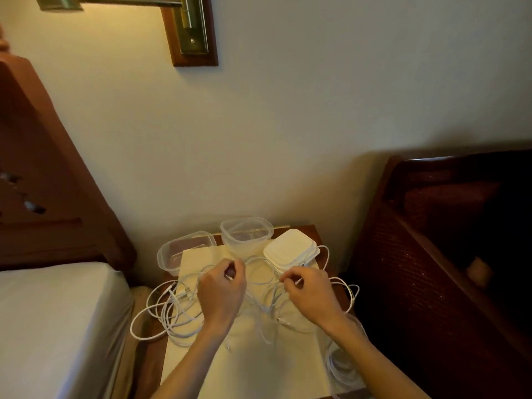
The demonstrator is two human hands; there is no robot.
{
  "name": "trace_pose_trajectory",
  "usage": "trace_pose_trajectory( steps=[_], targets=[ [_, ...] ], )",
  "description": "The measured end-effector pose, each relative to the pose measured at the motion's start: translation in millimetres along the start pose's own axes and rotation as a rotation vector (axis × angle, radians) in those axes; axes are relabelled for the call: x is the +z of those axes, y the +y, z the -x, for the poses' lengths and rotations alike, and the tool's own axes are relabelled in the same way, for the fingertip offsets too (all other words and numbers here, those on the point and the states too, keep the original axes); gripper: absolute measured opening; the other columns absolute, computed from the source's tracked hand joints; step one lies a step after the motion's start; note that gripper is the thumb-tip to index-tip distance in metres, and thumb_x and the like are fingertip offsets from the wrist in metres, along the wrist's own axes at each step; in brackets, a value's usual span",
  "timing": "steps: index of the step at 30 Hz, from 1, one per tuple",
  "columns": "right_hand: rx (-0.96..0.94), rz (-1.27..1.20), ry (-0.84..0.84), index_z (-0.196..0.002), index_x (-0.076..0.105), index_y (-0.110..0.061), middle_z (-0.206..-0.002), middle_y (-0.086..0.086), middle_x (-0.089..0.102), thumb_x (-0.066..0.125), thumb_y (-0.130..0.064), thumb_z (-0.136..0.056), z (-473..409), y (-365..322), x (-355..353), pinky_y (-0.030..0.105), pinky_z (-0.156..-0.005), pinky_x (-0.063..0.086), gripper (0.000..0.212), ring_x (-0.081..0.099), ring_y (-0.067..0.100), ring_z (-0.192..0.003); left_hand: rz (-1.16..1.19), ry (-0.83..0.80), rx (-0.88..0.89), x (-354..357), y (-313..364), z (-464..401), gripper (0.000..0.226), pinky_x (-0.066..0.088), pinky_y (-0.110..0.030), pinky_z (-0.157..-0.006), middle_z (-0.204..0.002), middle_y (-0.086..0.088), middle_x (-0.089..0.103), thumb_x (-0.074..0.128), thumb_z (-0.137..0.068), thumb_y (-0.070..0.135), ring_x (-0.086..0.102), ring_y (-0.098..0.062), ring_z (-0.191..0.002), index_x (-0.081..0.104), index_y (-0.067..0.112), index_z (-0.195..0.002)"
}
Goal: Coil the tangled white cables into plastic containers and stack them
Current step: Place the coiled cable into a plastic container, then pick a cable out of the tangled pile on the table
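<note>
Tangled white cables [169, 315] sprawl over a pale sheet [259, 367] on a small wooden bedside table [309, 230]. My left hand [221, 292] pinches a cable strand near the sheet's far edge. My right hand [309, 295] pinches another strand a little to the right. A cable runs slack between both hands. Behind them stand clear plastic containers: one [169, 254] at the left, a stack [247, 234] in the middle. White lids [290, 250] lie stacked at the right. More coiled cable [342, 370] hangs off the table's near right corner.
A bed with a white mattress [57, 321] and wooden headboard [43, 168] lies to the left. A dark wooden headboard [449, 254] stands at the right. A brass wall lamp [190, 27] is mounted on the cream wall above.
</note>
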State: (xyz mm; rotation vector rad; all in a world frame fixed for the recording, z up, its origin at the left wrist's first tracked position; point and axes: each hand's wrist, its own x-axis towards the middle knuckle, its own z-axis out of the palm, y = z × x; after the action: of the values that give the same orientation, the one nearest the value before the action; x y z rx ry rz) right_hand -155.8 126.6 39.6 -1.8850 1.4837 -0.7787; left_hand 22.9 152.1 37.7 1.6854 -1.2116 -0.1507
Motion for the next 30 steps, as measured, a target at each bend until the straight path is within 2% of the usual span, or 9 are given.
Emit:
trace_pose_trajectory(
  steps=[5,8,10,13,15,19,23,26,30],
  targets=[
    [0.397,-0.455,-0.017,-0.085,0.067,-0.007,-0.077,0.011,0.068,0.057,-0.015,-0.093,-89.6,-28.1,46.0,0.038,-0.062,0.062,0.015,0.067,0.018,-0.056,-0.189,-0.153,-0.263,34.7,-28.1,-119.2,0.022,0.035,-0.036,-0.062,-0.080,-0.006,0.058,0.058,-0.089,0.030,0.054,-0.033,-0.077,0.046,0.015,-0.076],
    [0.541,-0.520,-0.023,-0.081,0.064,-0.003,-0.072,0.013,0.066,0.058,-0.020,-0.095,-130.7,-27.0,79.0,0.042,-0.067,0.062,0.022,0.070,0.026,-0.059,-0.292,-0.290,-0.304,53.6,-55.4,-156.7,0.021,0.043,-0.038,-0.074,-0.106,-0.012,0.060,0.057,-0.089,0.029,0.058,-0.037,-0.098,0.054,0.012,-0.100],
    [0.622,-0.515,-0.040,-0.094,0.064,0.002,-0.080,0.017,0.070,0.059,-0.028,-0.095,-153.0,-23.0,97.5,0.042,-0.070,0.062,0.031,0.072,0.031,-0.061,-0.346,-0.361,-0.318,63.9,-76.1,-172.2,0.035,0.048,-0.039,-0.085,-0.116,-0.014,0.063,0.057,-0.091,0.033,0.059,-0.037,-0.108,0.058,0.009,-0.116],
    [0.720,-0.580,-0.052,-0.113,0.058,0.004,-0.103,0.022,0.068,0.063,-0.030,-0.092,-173.7,-17.1,111.7,0.043,-0.062,0.062,0.041,0.072,0.033,-0.060,-0.269,-0.448,-0.277,71.4,-92.1,-181.0,0.028,0.058,-0.037,-0.067,-0.085,-0.019,0.073,0.056,-0.091,0.028,0.070,-0.030,-0.072,0.069,0.004,-0.090],
    [0.742,-0.580,-0.064,-0.116,0.058,0.005,-0.091,0.019,0.069,0.064,-0.026,-0.093,-180.2,-15.7,113.6,0.044,-0.067,0.062,0.039,0.070,0.031,-0.059,-0.245,-0.463,-0.243,73.1,-93.7,-181.4,0.033,0.051,-0.026,-0.049,-0.060,-0.016,0.069,0.055,-0.091,0.020,0.063,-0.021,-0.045,0.065,0.004,-0.063],
    [0.697,-0.637,-0.043,-0.116,0.058,0.005,-0.086,0.018,0.068,0.063,-0.011,-0.092,-175.4,-26.8,99.4,0.035,-0.054,0.060,0.030,0.067,0.023,-0.054,-0.200,-0.406,-0.170,61.1,-78.9,-184.1,0.031,0.049,-0.033,-0.058,-0.057,-0.013,0.065,0.056,-0.088,0.018,0.063,-0.028,-0.058,0.063,0.004,-0.061],
    [0.505,-0.615,0.043,-0.086,0.062,0.000,-0.079,0.017,0.068,0.062,-0.011,-0.091,-138.1,-49.3,63.5,0.032,-0.057,0.060,0.013,0.069,0.022,-0.055,-0.104,-0.289,-0.061,26.7,-38.3,-163.5,0.018,0.050,-0.034,-0.072,-0.079,-0.001,0.071,0.058,-0.092,0.022,0.065,-0.019,-0.074,0.071,0.011,-0.085],
    [0.349,-0.558,0.111,-0.092,0.059,-0.001,-0.081,0.017,0.070,0.061,-0.011,-0.090,-87.2,-60.5,30.6,0.030,-0.056,0.060,0.010,0.072,0.020,-0.059,-0.009,-0.238,-0.068,-7.5,-5.0,-117.5,0.004,0.049,-0.033,-0.064,-0.080,0.006,0.067,0.065,-0.085,0.023,0.062,-0.013,-0.070,0.064,0.021,-0.088],
    [0.215,-0.408,0.147,-0.085,0.056,-0.008,-0.077,0.007,0.066,0.063,-0.010,-0.089,-0.7,-54.1,1.8,0.040,-0.059,0.061,0.008,0.070,0.018,-0.057,0.119,-0.270,-0.093,-47.2,25.8,-33.9,0.032,0.050,-0.020,-0.054,-0.095,0.013,0.065,0.068,-0.082,0.010,0.063,-0.007,-0.064,0.058,0.027,-0.108]
  ],
)
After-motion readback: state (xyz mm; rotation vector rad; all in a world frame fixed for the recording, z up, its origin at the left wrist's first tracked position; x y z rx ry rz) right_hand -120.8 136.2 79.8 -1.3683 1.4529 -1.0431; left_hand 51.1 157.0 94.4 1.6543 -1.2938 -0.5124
